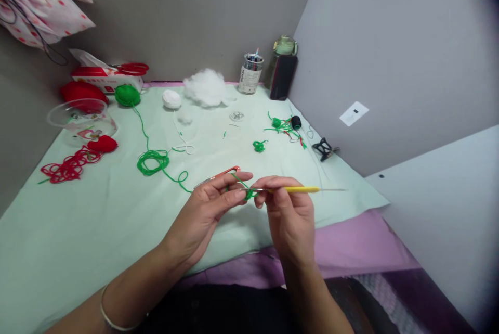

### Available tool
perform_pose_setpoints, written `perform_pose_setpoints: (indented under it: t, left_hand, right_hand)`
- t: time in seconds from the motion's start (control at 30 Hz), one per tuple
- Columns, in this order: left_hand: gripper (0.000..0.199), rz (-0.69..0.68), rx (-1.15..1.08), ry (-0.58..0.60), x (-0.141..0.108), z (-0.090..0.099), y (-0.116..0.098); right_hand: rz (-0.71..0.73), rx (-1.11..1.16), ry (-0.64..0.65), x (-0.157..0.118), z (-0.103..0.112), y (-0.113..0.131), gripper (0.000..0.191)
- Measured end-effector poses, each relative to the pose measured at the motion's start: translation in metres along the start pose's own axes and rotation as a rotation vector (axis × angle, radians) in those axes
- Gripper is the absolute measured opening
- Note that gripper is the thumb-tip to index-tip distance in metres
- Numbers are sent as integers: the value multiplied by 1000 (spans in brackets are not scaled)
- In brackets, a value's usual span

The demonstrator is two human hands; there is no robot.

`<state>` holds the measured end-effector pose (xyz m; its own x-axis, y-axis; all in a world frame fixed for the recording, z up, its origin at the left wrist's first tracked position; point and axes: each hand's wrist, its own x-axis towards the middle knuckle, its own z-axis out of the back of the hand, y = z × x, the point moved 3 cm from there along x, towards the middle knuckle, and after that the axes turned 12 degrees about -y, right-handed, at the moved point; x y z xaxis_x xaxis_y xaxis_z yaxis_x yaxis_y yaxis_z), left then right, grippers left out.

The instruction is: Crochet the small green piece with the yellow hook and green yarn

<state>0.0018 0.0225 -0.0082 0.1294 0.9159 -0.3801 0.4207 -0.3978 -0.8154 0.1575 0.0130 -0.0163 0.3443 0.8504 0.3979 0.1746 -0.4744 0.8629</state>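
My right hand pinches a crochet hook by its yellow handle, the metal shaft pointing left. At the hook's tip is a small piece of green crochet, which my left hand grips between thumb and fingers. Green yarn passes over my left fingers and trails back to a loose coil and a green ball. Just behind my left hand lies an orange-handled tool, its other end partly hidden by the fingers.
White stuffing, a white yarn ball and a can of pens stand at the back. Red yarn and a clear plastic bowl are on the left. Green scraps, a black spool and a phone are on the right.
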Motion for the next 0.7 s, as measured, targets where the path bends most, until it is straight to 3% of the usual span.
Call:
perform_pose_setpoints:
  t: [0.1,0.2,0.33,0.43,0.6,0.7]
  left_hand:
    - [23,7,0,4,-1,1,-2]
    - [17,-80,62,-23,-2,4,-5]
    - [20,-259,189,-76,-1,9,-8]
    - [28,-308,235,-99,1,12,-10]
    - [45,-174,87,-41,2,10,-4]
    - [44,10,-72,7,3,7,1]
  right_hand:
    - [-30,19,35,1,3,2,19]
    - [66,-109,90,1,6,11,21]
    - [437,-420,206,-5,5,26,23]
    - [687,-624,276,-12,1,26,25]
    - [868,-770,282,-18,-5,19,38]
    - [827,-769,253,-18,-7,17,41]
